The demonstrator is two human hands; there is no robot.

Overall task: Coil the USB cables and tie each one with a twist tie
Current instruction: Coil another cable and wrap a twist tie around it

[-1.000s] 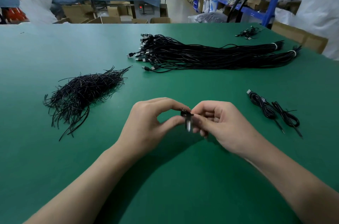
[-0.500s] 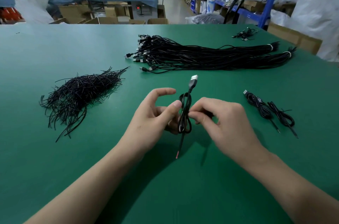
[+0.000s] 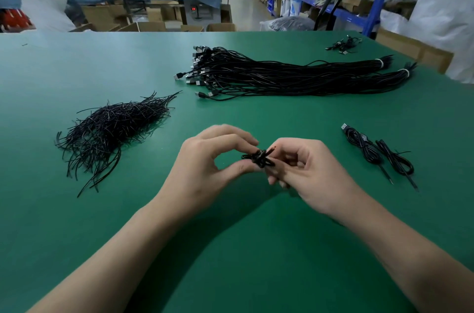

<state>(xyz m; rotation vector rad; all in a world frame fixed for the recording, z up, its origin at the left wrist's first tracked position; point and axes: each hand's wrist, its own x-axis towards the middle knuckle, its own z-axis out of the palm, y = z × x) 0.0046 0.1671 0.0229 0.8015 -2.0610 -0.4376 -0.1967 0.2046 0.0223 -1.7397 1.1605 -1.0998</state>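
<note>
Counter [image 3: 77, 69]: green surface, carries every loose item listed here

Coiled cable [image 3: 259, 158]: black, wound into a small tight coil, held above the counter at near centre between the two hands; a reddish wire tip shows at its upper right; whether a tie is round it cannot be told

Left hand [image 3: 205, 166]: thumb and forefinger curled, pinching the left side of the coiled cable

Right hand [image 3: 315, 176]: fingers curled in, clamped on the right side of the same coil

Twist ties [image 3: 112, 130]: loose heap of thin black strands, left of the hands, well apart from them

Bundle of uncoiled USB cables [image 3: 282, 76]: long black lot lying across the far centre, plugs fanned at its left end, white bands near its right end

Finished coils [image 3: 364, 146]: two black coiled cables side by side, right of the hands, straight tails pointing near

Small tangle of cables [image 3: 343, 44]: far right, near the counter's edge
</note>
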